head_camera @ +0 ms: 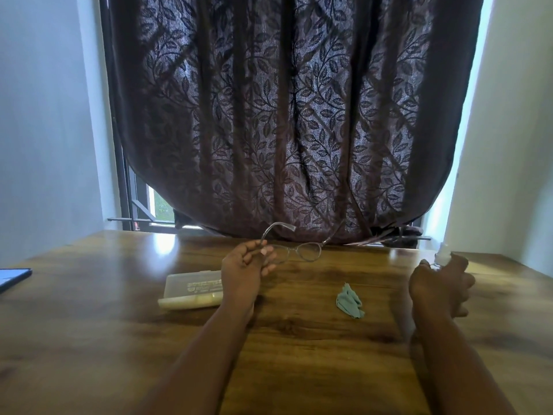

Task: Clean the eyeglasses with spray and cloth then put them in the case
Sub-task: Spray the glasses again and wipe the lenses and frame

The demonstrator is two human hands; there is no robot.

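Note:
My left hand [247, 266] holds thin-framed eyeglasses [300, 250] above the wooden table [284, 339], fingers curled round the left end of the frame, temples unfolded and pointing away. My right hand [440, 283] grips a small clear spray bottle [443, 255], whose white top sticks out above the fingers. A crumpled pale green cloth [349, 301] lies on the table between my hands. A translucent cream glasses case [191, 290] lies closed on the table, partly behind my left wrist.
A dark leaf-patterned curtain [284, 115] hangs over the window right behind the table's far edge. The blue corner of a flat object [13, 277] pokes in at the left edge. White walls stand on both sides.

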